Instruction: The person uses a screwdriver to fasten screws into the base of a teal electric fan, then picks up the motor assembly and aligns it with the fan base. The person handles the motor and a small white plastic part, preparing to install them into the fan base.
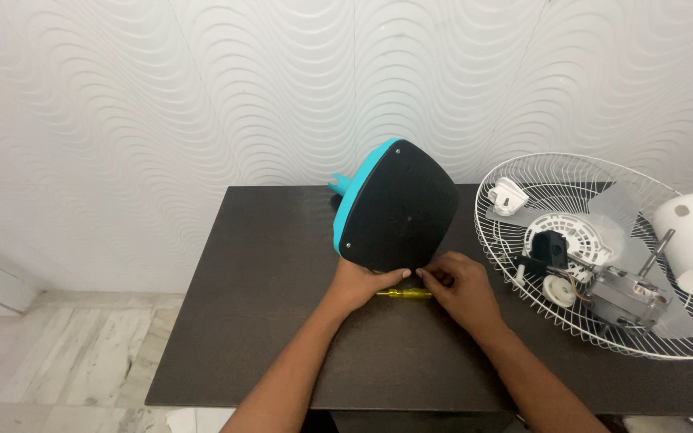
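Gripping the fan base (399,204) (tilted up), hands (362,282) apparently curled.

White wavy wall (162,96), marble floor (66,361)

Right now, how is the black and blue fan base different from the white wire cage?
The fan base is solid, black with a blue rim; the wire cage is white and see-through. The base is tipped up, held by the left hand; the cage lies untouched, holding loose parts. Both sit on the dark table.
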